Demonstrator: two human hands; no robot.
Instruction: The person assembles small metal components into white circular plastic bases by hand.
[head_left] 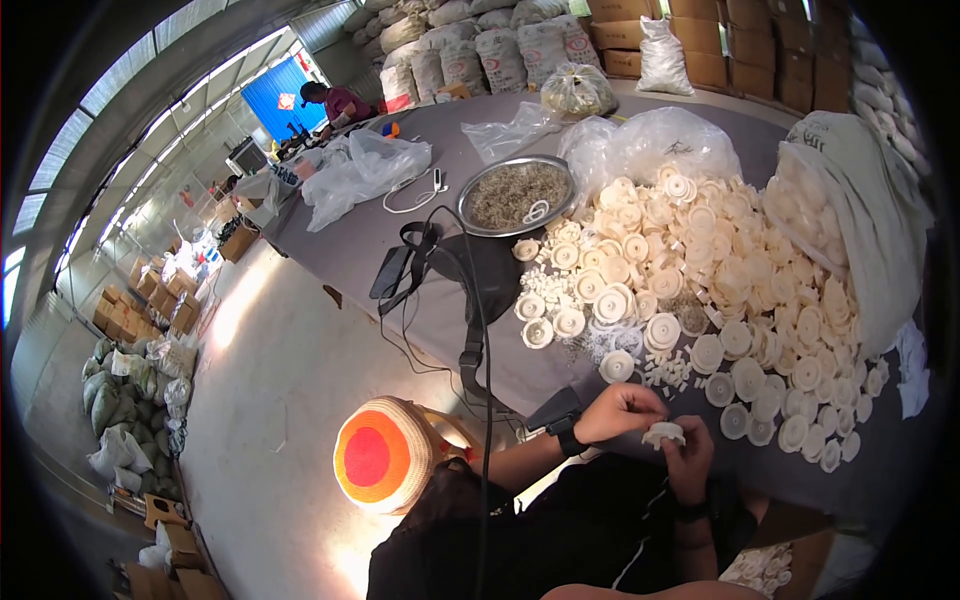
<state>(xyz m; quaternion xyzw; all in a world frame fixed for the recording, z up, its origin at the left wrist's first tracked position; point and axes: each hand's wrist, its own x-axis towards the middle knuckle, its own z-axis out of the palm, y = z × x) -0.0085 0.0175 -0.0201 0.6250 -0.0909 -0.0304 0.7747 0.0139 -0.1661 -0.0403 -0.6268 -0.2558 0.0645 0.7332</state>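
My right hand (690, 456) grips a cream-coloured round plastic wheel (663, 434) with a toothed-looking rim, held tilted just off the table's near edge. Close above it, my left hand (618, 412) has its thumb and fingertips pinched together; whatever they hold, if anything, is too small to make out. Beyond my hands spreads a large heap of similar cream plastic wheels (690, 240). Small cream plastic pieces (668, 372) lie loose beside the left hand, with thin whitish rings (612, 340) a little farther off.
A metal tray (466, 212) of small brownish parts stands left of the heap. Black straps and a pouch (470, 275) with cables lie on the grey table (340, 235). Clear plastic bags (365, 175) and a large sack (850, 220) flank the work. A round orange-and-red stool (385, 455) stands at left.
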